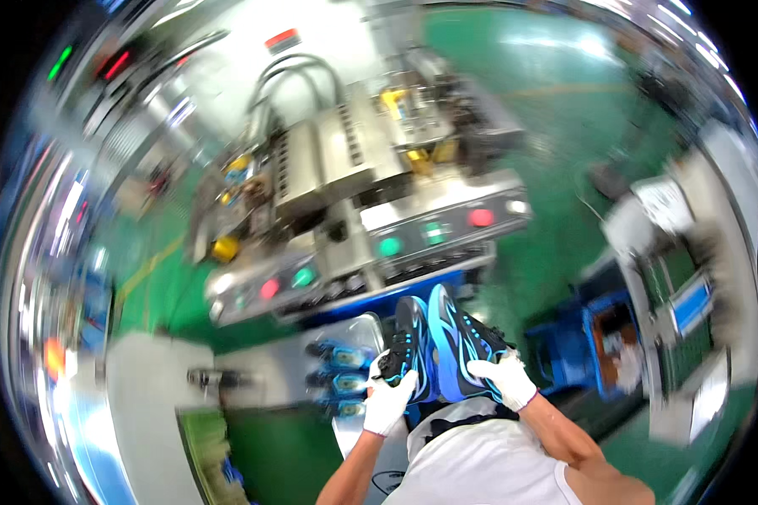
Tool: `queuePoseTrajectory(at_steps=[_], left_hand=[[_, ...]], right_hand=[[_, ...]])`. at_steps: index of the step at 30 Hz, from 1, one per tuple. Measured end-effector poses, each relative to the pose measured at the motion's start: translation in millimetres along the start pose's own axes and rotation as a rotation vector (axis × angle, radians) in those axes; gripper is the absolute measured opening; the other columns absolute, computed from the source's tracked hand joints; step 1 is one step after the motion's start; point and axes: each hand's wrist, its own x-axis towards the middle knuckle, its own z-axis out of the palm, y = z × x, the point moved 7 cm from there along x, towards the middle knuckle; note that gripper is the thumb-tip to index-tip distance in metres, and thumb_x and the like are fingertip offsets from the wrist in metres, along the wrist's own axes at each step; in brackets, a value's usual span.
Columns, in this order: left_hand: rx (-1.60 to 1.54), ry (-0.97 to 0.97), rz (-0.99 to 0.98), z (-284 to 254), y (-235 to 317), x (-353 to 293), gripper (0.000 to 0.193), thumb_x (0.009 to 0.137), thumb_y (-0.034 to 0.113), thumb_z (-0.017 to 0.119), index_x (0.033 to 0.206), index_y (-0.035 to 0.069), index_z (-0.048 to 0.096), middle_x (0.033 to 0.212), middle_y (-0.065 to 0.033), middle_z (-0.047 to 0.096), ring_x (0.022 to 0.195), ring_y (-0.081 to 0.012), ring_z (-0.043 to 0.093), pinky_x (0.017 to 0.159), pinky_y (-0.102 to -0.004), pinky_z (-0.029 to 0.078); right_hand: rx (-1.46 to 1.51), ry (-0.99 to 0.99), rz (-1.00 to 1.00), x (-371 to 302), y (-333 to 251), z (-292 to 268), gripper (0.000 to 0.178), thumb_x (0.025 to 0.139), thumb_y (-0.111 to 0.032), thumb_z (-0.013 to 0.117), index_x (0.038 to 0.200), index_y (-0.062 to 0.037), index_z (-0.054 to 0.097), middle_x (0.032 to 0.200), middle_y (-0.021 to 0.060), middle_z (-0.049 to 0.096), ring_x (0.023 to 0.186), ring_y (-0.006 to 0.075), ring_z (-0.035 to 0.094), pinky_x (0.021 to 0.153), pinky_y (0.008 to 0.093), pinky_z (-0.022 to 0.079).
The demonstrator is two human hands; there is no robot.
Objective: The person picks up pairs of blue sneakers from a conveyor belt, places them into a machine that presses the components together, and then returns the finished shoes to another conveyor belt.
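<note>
A pair of black and blue sports shoes is held side by side in front of my body, toes pointing away and soles turned toward each other. My left hand (389, 399), in a white glove, is closed round the left shoe (410, 343). The other white glove covers my right hand (505, 379), closed on the heel part of the right shoe (467, 341), with the thumb on its side. Just left of my left hand, several blue shoe-like pieces (345, 383) lie in a row on a pale tray (295, 343); blur hides their detail.
Ahead stands a metal machine (328, 160) with a panel of green buttons (390, 247) and red buttons (481, 218). At right, a blue crate (594, 353) sits beside a pale machine frame (636, 236). A grey work surface (147, 396) extends on the left.
</note>
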Motion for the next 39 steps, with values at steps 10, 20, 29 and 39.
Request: queuePoseTrajectory(at_steps=[10,20,29,39], left_hand=[[-0.037,-0.738,0.459,338.7,238.7,-2.7,0.061,0.083,0.012,0.078,0.136,-0.001,0.052,0.120,-0.0118,0.069,0.108,-0.0171,0.065,0.098,-0.0339,0.050],[0.149,-0.920,0.966,708.6,361.3,-57.8,0.080,0.087,0.033,0.068,0.149,-0.004,0.034,0.140,-0.0293,0.055,0.127,-0.0423,0.057,0.107,-0.0451,0.044],[0.002,-0.972,0.848,580.9,276.7,4.3,0.070,0.092,0.031,0.066,0.146,-0.006,0.041,0.143,-0.0279,0.053,0.121,-0.0341,0.064,0.104,-0.0404,0.049],[0.101,0.624,-0.391,-138.1,-160.3,-21.6,0.027,0.101,0.029,0.058,0.114,0.005,0.062,0.087,-0.0105,0.068,0.068,-0.0224,0.067,0.062,-0.0374,0.056]], right_hand=[[0.184,1.112,-0.498,-185.6,-104.0,-295.9,0.053,0.077,-0.019,0.085,0.119,0.0059,0.064,0.111,0.0081,0.068,0.094,0.0169,0.064,0.087,0.0345,0.053],[-0.648,2.014,-0.196,-281.5,-218.0,-488.1,0.087,0.084,-0.036,0.075,0.151,0.0025,0.035,0.138,0.0310,0.056,0.129,0.0442,0.054,0.110,0.0444,0.041],[-0.827,1.699,-0.999,-184.5,-287.3,-399.9,0.060,0.097,-0.016,0.067,0.146,0.0079,0.042,0.149,0.0253,0.050,0.135,0.0344,0.052,0.116,0.0423,0.037],[-0.914,-0.174,-0.044,149.9,15.3,-149.2,0.078,0.094,-0.009,0.069,0.156,0.0043,0.023,0.158,0.0300,0.034,0.146,0.0336,0.039,0.117,0.0407,0.037]])
